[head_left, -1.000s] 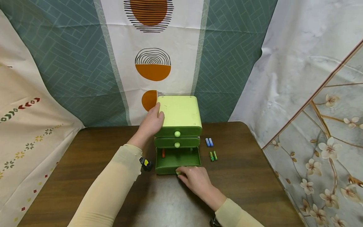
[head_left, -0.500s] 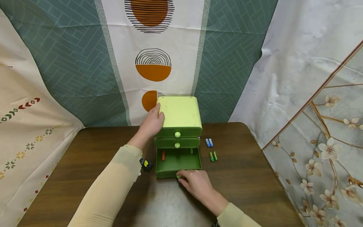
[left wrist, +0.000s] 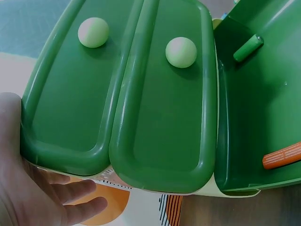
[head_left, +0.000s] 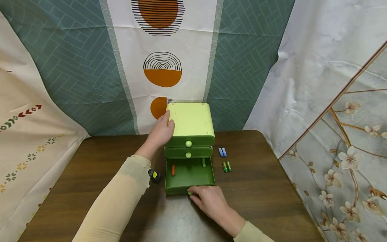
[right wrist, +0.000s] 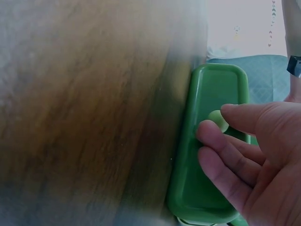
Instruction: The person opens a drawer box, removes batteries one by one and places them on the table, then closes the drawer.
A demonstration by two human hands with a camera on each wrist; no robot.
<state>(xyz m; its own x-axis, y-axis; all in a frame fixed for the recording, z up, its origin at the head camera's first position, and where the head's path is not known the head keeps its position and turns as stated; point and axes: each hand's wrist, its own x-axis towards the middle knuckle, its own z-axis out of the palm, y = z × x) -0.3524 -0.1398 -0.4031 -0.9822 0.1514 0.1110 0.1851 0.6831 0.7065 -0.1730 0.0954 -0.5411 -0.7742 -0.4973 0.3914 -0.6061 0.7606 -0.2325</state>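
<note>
A small chest of drawers [head_left: 191, 117], pale green on top with green drawer fronts, stands on the table. My left hand [head_left: 160, 132] rests against its left side near the top; in the left wrist view the fingers are extended along the side. My right hand [right wrist: 263, 160] pinches the pale round knob [right wrist: 217, 120] of the bottom drawer [head_left: 190, 179], thumb above and fingertips below. That drawer is pulled well out. Inside lie a ridged orange-red stick [left wrist: 284, 155] at the left and a green stick [left wrist: 248, 48] at the right. Both upper drawers are closed.
Right of the chest lie two blue batteries [head_left: 222, 152] and two green batteries [head_left: 226, 166]. The brown wooden table [head_left: 257, 188] carries everything. Patterned cloths [head_left: 251, 67] hang behind and at both sides.
My right hand has drawn the bottom drawer further toward me, so more of the orange-red stick and the green stick shows. The left hand has stayed on the chest.
</note>
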